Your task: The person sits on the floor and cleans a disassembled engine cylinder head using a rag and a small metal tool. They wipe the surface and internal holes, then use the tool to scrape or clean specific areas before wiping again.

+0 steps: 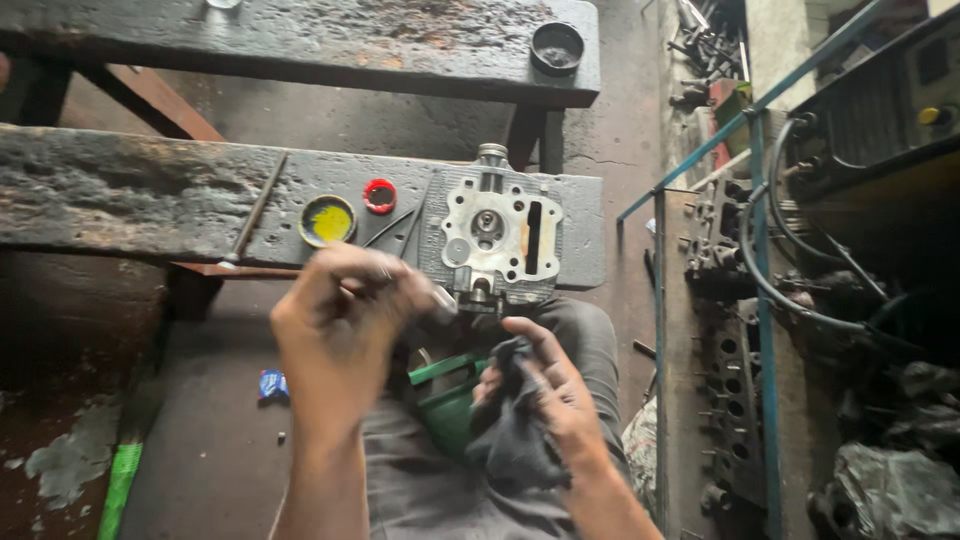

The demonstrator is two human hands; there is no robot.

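Head view: cylinder head point(497, 236) beyond left hand point(340, 320).

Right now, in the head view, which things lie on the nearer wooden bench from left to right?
Thin metal rod → small round tin of yellow paste → red ring → grey metal cylinder head.

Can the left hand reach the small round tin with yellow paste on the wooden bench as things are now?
Probably yes. The left hand is just below the small round tin of yellow paste, with only bare wooden bench between. It already pinches a small metal part, though, so its fingers are occupied.
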